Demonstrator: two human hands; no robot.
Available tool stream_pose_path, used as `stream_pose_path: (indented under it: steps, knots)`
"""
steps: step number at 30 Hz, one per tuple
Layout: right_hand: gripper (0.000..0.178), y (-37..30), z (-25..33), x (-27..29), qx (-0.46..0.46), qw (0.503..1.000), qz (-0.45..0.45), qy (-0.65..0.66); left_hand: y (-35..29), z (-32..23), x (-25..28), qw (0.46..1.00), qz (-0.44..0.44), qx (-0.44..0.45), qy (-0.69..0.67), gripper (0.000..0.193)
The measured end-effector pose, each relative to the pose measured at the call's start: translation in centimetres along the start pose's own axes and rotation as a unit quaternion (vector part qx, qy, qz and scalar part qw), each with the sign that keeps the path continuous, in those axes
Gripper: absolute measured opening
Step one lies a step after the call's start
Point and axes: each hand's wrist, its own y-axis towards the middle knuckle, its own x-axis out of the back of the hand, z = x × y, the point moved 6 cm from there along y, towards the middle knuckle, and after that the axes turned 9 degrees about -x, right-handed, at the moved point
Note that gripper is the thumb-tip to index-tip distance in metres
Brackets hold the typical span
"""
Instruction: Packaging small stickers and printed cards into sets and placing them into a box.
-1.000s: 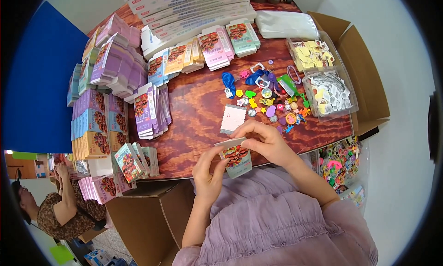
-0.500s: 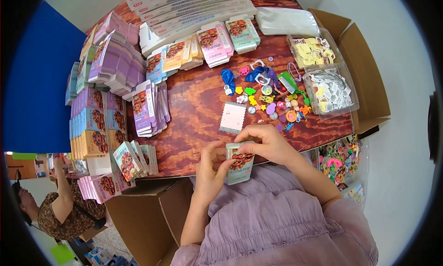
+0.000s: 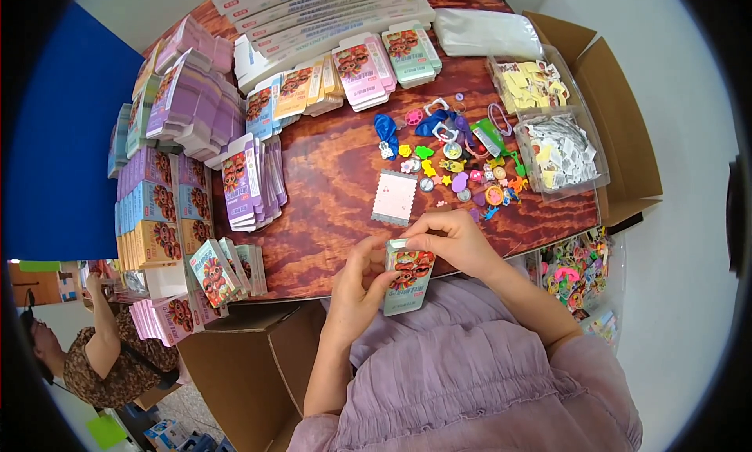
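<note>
A small pale green printed box (image 3: 406,286) is held upright over my lap at the table's front edge. My left hand (image 3: 360,283) closes round its left side, with the thumb across the printed front. At the box's top end, my right hand (image 3: 448,242) pinches the flap between thumb and fingers. Just beyond the hands lies a pink card with a grey scalloped edge (image 3: 394,197). Right of that card, a spread of small colourful trinkets (image 3: 454,170) covers the wood-patterned table (image 3: 329,170).
Flat box stacks (image 3: 254,182) crowd the left and back. Two clear trays (image 3: 564,158) of yellow and white pieces stand at right. Cardboard cartons (image 3: 619,123) flank the table, and a trinket bin (image 3: 576,276) sits below its right edge. A co-worker (image 3: 102,350) is at far left.
My right thumb and fingers have shifted slightly at the box's top, and more of its printed front shows. My left hand keeps its hold.
</note>
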Motion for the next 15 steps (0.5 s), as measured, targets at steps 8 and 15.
stream_pose_path:
  steps: [8,15]
  knots:
    - [0.019,-1.6,2.5,-0.9,0.160,0.960,-0.021,-0.230,-0.1,0.3,0.1,1.000,-0.021,0.020,-0.009,0.054]
    - [0.029,-2.8,0.8,-1.0,0.149,0.968,0.002,-0.203,0.1,0.1,0.5,0.986,0.052,-0.047,0.152,0.047]
